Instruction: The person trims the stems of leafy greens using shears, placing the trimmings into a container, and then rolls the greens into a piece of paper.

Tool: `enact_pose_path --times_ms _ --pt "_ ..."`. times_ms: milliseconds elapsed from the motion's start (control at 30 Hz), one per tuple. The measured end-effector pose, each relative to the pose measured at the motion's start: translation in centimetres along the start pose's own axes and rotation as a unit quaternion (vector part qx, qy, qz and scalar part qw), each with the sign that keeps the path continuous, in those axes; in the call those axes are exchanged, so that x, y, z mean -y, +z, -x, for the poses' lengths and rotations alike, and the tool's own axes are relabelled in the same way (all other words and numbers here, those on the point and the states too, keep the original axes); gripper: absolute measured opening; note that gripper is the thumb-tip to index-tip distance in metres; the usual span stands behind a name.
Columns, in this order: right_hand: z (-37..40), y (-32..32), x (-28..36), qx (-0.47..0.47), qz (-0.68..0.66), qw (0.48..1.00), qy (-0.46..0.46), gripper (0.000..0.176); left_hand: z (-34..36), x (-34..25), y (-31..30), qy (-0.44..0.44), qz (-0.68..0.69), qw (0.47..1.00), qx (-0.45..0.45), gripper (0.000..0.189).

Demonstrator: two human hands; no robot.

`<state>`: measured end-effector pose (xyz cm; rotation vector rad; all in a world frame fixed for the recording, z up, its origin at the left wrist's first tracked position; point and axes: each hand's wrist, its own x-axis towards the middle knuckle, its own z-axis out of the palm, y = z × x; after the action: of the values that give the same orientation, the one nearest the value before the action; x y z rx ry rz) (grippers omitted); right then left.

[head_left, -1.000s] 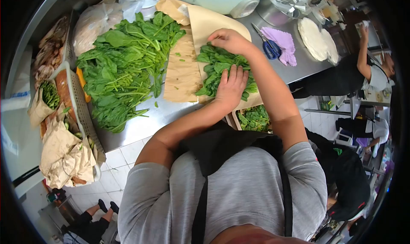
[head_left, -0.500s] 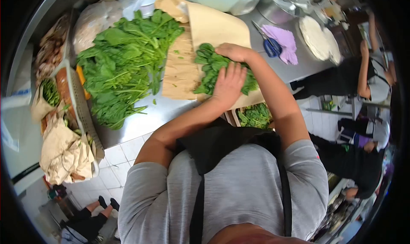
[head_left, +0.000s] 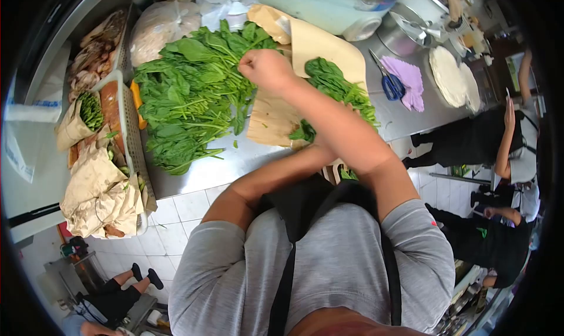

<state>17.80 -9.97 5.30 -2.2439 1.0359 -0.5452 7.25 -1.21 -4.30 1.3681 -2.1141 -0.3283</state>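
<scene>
A large heap of leafy spinach [head_left: 194, 83] spreads over the steel counter, stems toward the right. My right hand [head_left: 264, 68] reaches across to the heap's right edge, its fingers curled closed; whatever is in them is hidden. A smaller bunch of spinach [head_left: 329, 77] lies on brown paper [head_left: 269, 121] beside a folded-back paper flap [head_left: 329, 42]. My left hand [head_left: 326, 142] is at this smaller bunch, beneath my crossing right forearm. Its fingers are mostly covered, so their grip cannot be seen.
Blue-handled scissors [head_left: 392, 88] and a purple cloth [head_left: 406, 80] lie to the right, near a pale round slab [head_left: 449, 77]. A crate [head_left: 132, 142] with paper-wrapped greens stands left. A large tub [head_left: 329, 4] sits behind. Other people work at right and lower left.
My right hand has left the smaller bunch and crossed left to the big heap, its fingers now curled. My left hand stays by the smaller bunch, now largely covered. The view has shifted slightly.
</scene>
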Motion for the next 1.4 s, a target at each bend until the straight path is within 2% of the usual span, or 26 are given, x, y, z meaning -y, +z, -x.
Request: enact_pose_path --times_ms 33,133,233,333,400,433,467,533,567,633,700,833,867,967,1000,1100,1133,1200,1233,1300,1367,1400 --pt "-0.8 1.1 0.9 -0.005 0.043 0.999 0.015 0.017 -0.2 -0.1 0.3 0.015 -0.152 0.988 0.021 0.054" --pt "-3.2 3.6 1.7 -0.003 0.145 0.989 0.039 0.016 -0.1 -0.1 -0.3 0.018 -0.149 0.988 0.024 0.053" --pt "-4.2 4.4 1.8 -0.001 0.129 0.99 0.062 0.019 0.3 0.5 -0.4 0.039 -0.136 0.99 -0.003 0.052" --pt "-3.9 3.3 1.4 -0.025 0.055 0.996 0.058 0.02 -0.1 0.5 0.3 0.019 -0.128 0.991 0.018 0.053" --pt "-3.0 1.4 0.5 -0.044 -0.038 0.998 0.036 0.019 0.1 2.0 4.3 0.039 -0.062 0.995 -0.066 0.053" --pt "-2.2 0.1 0.0 -0.056 -0.085 0.994 0.027 0.019 -0.2 2.1 4.2 0.051 -0.027 0.993 -0.106 0.053" --pt "-1.0 -1.5 -0.5 -0.054 -0.119 0.991 0.037 0.017 -0.2 2.1 4.2 0.043 -0.013 0.998 -0.054 0.053" --pt "2.4 -5.1 -2.1 -0.059 -0.174 0.981 0.054 0.015 -0.8 1.2 -0.8 0.031 0.013 0.998 0.053 0.053" --pt "4.4 -6.7 -3.2 -0.068 -0.197 0.976 0.063 0.014 0.0 0.6 -1.3 0.055 -0.19 0.979 0.045 0.061" --pt "9.3 -10.3 -5.3 -0.097 -0.2 0.969 0.104 0.008 -0.4 -0.2 -2.8 0.035 -0.211 0.972 0.101 0.077" --pt "14.5 -12.9 -8.3 -0.132 -0.227 0.95 0.17 0.007 -0.8 -0.1 -2.8 0.03 -0.186 0.976 0.112 0.09" --pt "25.1 -15.9 -11.8 -0.166 -0.128 0.931 0.297 0.009 -1.0 -0.5 -3.2 0.047 -0.185 0.976 0.106 0.088" --pt "27.8 -15.8 -13.5 -0.18 -0.144 0.923 0.308 0.018 -1.1 -0.4 -3.0 0.057 -0.18 0.978 0.093 0.087" --pt "34.2 -15.0 -16.4 -0.149 -0.025 0.915 0.373 0.016 -1.1 -0.4 -2.5 0.07 -0.175 0.98 0.067 0.083" --pt "35.1 -14.8 -16.8 -0.063 0.055 0.889 0.449 0.019 -1.1 -0.3 -2.6 0.071 -0.176 0.98 0.065 0.083" --pt "36.6 -12.9 -16.9 -0.096 0.246 0.883 0.389 0.03 -1.2 -0.3 -2.6 0.07 -0.17 0.981 0.059 0.081" --pt "35.2 -13.2 -15.6 -0.12 0.183 0.909 0.354 0.039 -1.2 -0.3 -2.6 0.069 -0.165 0.982 0.057 0.081" --pt "31.6 -13.3 -13.2 -0.191 0.246 0.941 0.132 0.042 -1.0 -0.3 -2.7 0.065 -0.162 0.983 0.056 0.081" --pt "29.7 -13.2 -11.7 -0.156 0.2 0.958 0.131 0.045 -1.1 -0.4 -2.6 0.063 -0.164 0.983 0.055 0.081" --pt "26.2 -12.3 -9.7 -0.143 0.227 0.963 0.015 0.045 -1.1 -0.5 -2.6 0.058 -0.163 0.984 0.045 0.078" --pt "22.9 -11.7 -8.7 -0.147 0.186 0.968 -0.078 0.043 -0.9 -0.6 -2.4 0.054 -0.157 0.986 0.029 0.074" --pt "21.7 -11.7 -8.5 -0.139 0.161 0.974 -0.083 0.042 -0.8 -0.4 -1.6 0.047 -0.175 0.983 0.016 0.067"
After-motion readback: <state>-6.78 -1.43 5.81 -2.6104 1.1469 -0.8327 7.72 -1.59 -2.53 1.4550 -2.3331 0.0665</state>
